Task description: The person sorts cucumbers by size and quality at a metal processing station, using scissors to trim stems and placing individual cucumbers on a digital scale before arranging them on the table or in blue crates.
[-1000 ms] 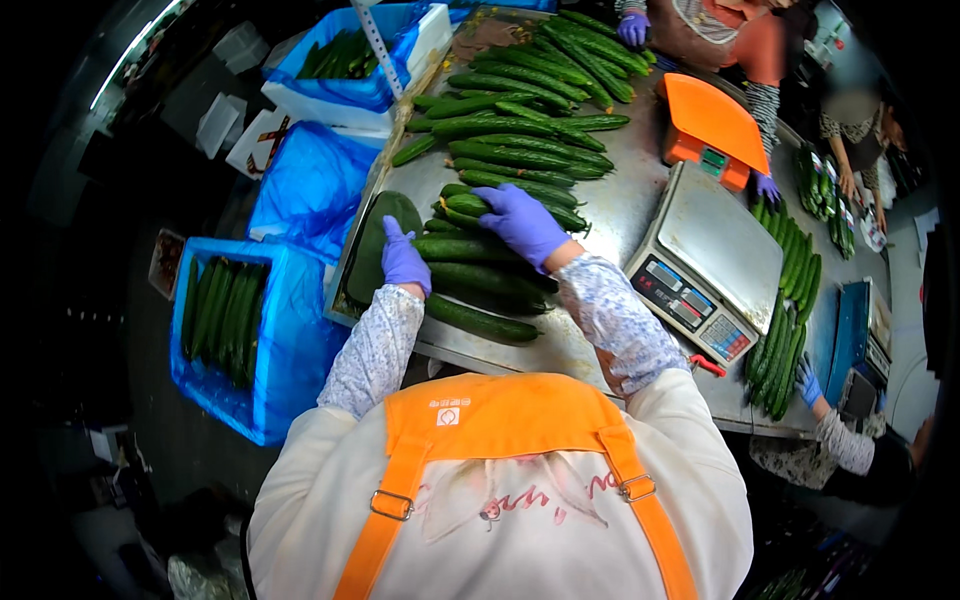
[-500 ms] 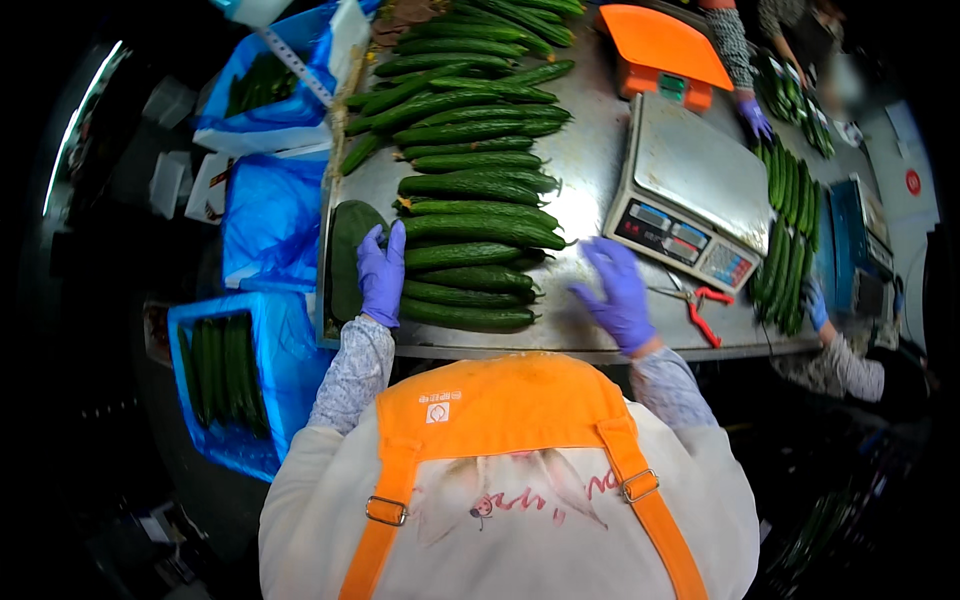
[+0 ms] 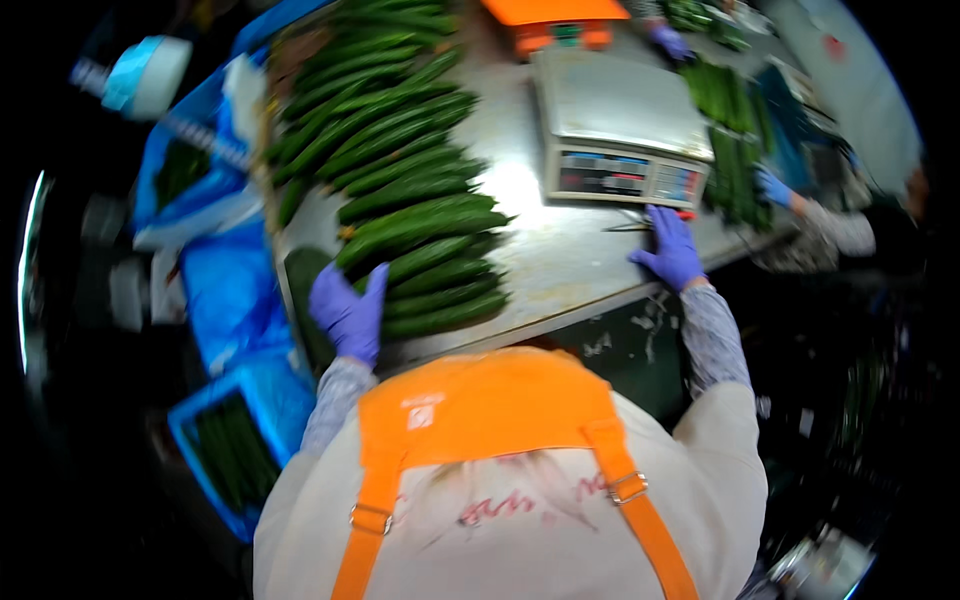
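Note:
Cucumbers (image 3: pixel 420 225) lie side by side in a long row on the metal table. At the near left end of the row is my left hand (image 3: pixel 348 312) in a purple glove, thumb apart from the fingers, beside the cucumber ends and a dark green pad (image 3: pixel 308 290). It holds nothing that I can see. My right hand (image 3: pixel 672 250), gloved alike, reaches to the table's front edge with fingers spread. Red-handled snips (image 3: pixel 627 226) lie by its fingertips, partly hidden. Just beyond stands a digital scale (image 3: pixel 625 120) with a bare metal plate.
An orange scale (image 3: pixel 555 12) stands farther back. On the left are blue-lined boxes, the nearest box (image 3: pixel 245 375) holding cucumbers. At right, co-workers' gloved hands, one hand (image 3: pixel 773 187) among them, are near more cucumbers (image 3: pixel 735 150). A white-and-blue object (image 3: pixel 147 77) hangs upper left.
The view has swung, so the table appears tilted and shifted left. My right hand has moved right along the front edge to the snips. My left hand stays by the cucumber ends.

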`<state>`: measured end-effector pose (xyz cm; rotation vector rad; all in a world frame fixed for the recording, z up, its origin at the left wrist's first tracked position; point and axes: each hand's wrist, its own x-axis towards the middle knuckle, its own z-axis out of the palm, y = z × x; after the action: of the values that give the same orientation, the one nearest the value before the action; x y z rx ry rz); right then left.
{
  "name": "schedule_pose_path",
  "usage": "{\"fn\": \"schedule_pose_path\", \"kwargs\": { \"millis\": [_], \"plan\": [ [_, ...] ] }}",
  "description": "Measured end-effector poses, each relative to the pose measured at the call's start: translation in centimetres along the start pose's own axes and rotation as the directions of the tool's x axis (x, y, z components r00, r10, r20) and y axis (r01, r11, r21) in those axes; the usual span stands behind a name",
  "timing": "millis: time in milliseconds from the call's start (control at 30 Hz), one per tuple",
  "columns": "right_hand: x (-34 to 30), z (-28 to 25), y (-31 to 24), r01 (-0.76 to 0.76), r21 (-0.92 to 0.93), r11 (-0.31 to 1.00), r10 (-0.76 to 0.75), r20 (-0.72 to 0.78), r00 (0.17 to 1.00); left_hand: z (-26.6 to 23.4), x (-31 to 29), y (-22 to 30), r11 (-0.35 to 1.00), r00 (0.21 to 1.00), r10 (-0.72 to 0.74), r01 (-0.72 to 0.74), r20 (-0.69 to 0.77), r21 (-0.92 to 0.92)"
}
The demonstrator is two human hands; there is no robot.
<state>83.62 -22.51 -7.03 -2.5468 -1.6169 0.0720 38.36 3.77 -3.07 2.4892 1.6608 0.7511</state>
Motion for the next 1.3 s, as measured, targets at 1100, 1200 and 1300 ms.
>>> {"fn": "schedule_pose_path", "kwargs": {
  "millis": [1100, 1200, 1300],
  "plan": [
    [-2.1, 1.6, -12.2, -0.159, 0.125, 0.979, 0.109, 0.338, 0.935, 5.1, 6.4, 2.0, 0.842, 0.811, 0.532, -0.476, 0.244, -0.253],
    [-2.6, 0.0, -14.4, -0.382, 0.509, 0.772, 0.126, 0.466, 0.876, 5.1, 6.5, 1.6, 0.836, 0.810, 0.538, -0.478, 0.233, -0.268],
    [-2.6, -2.1, -17.2, -0.656, 0.625, 0.423, 0.050, 0.707, 0.706, 5.5, 6.4, 1.4, 0.830, 0.811, 0.548, -0.497, 0.204, -0.254]
  ]
}}
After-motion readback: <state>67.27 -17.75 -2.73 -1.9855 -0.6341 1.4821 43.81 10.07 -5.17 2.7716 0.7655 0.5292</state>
